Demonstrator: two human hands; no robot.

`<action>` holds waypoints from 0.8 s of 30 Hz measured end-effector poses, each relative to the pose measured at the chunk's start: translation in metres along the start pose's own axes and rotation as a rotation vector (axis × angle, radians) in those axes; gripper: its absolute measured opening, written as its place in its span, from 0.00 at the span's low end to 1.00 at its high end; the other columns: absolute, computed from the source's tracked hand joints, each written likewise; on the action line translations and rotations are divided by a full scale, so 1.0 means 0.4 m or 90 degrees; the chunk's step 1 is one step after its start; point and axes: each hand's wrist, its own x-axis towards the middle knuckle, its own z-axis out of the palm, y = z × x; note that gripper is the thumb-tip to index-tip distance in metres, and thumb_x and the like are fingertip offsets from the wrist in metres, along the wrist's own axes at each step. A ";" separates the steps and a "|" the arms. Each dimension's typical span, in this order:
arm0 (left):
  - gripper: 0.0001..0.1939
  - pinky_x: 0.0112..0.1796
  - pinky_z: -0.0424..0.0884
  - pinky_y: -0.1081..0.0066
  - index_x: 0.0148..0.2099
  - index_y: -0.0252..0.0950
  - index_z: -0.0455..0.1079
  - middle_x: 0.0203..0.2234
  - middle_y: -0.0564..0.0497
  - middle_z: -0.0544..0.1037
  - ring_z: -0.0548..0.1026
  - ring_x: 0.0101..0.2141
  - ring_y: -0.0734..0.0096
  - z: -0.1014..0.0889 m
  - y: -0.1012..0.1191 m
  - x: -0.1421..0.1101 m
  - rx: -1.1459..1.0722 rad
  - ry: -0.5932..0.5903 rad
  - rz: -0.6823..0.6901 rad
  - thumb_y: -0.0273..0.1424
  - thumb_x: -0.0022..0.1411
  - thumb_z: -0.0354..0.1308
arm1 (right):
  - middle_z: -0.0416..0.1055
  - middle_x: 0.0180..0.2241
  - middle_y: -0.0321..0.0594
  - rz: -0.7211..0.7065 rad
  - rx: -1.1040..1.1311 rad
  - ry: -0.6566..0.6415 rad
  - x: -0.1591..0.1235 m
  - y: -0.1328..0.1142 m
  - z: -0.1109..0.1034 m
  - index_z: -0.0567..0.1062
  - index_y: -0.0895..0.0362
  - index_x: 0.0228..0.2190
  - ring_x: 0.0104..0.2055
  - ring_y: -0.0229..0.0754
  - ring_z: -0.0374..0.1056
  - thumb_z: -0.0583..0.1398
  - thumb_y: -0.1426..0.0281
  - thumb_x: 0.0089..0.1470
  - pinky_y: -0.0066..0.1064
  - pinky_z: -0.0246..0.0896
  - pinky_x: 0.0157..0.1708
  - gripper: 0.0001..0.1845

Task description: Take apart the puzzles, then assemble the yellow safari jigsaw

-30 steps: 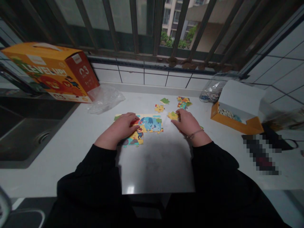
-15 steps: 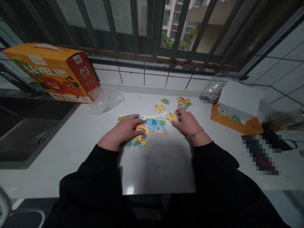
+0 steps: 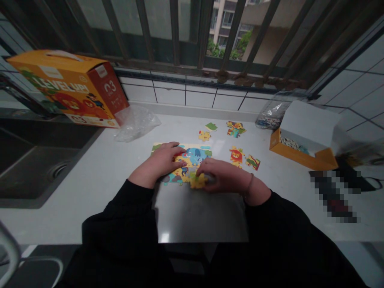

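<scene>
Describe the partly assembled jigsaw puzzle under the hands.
The partly assembled jigsaw puzzle lies flat on the white countertop. Its pieces look like printed card, showing a blue elephant and small cartoon figures on yellow and green, and its outline is ragged and incomplete. The left hand rests on its left side, while the right hand holds a yellow piece at its near edge.

**Jigsaw inspection: yellow piece at near edge**
My left hand point(image 3: 158, 163) lies flat on the partly assembled jigsaw point(image 3: 195, 156), showing blue elephants on yellow. My right hand point(image 3: 223, 175) grips a yellow piece point(image 3: 198, 182) at its near edge. Loose pieces point(image 3: 236, 129), including a lion piece point(image 3: 237, 156), lie beyond its right side.
</scene>
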 end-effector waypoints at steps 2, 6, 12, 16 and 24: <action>0.30 0.71 0.65 0.47 0.70 0.46 0.78 0.73 0.41 0.72 0.70 0.71 0.41 0.002 -0.001 0.001 -0.001 -0.001 0.000 0.45 0.69 0.70 | 0.77 0.51 0.41 -0.014 0.033 -0.045 0.000 -0.025 0.021 0.79 0.50 0.51 0.51 0.47 0.75 0.74 0.71 0.56 0.39 0.72 0.54 0.22; 0.31 0.71 0.64 0.47 0.70 0.45 0.78 0.73 0.39 0.72 0.70 0.71 0.40 0.004 -0.001 0.001 0.001 -0.002 -0.008 0.46 0.69 0.70 | 0.77 0.51 0.41 0.012 0.042 -0.063 -0.006 -0.043 0.030 0.80 0.50 0.51 0.50 0.46 0.75 0.75 0.72 0.54 0.39 0.72 0.53 0.23; 0.30 0.71 0.65 0.47 0.70 0.44 0.79 0.73 0.39 0.72 0.70 0.71 0.40 0.001 0.003 0.001 0.004 0.000 -0.005 0.45 0.69 0.70 | 0.77 0.52 0.42 0.021 0.036 -0.052 -0.008 -0.041 0.025 0.79 0.51 0.50 0.50 0.46 0.75 0.75 0.72 0.54 0.39 0.73 0.52 0.23; 0.31 0.71 0.65 0.47 0.70 0.43 0.79 0.73 0.38 0.72 0.70 0.71 0.40 0.001 0.000 0.002 0.003 -0.002 -0.004 0.45 0.69 0.70 | 0.78 0.51 0.42 0.009 0.041 -0.066 -0.007 -0.044 0.024 0.79 0.51 0.49 0.50 0.47 0.75 0.75 0.72 0.54 0.39 0.73 0.52 0.22; 0.30 0.71 0.65 0.47 0.69 0.44 0.79 0.73 0.40 0.72 0.70 0.71 0.41 0.007 -0.008 0.005 -0.001 0.002 0.000 0.45 0.69 0.70 | 0.79 0.51 0.41 -0.014 0.039 -0.073 -0.003 -0.044 0.026 0.80 0.51 0.49 0.50 0.47 0.76 0.75 0.70 0.54 0.40 0.73 0.53 0.21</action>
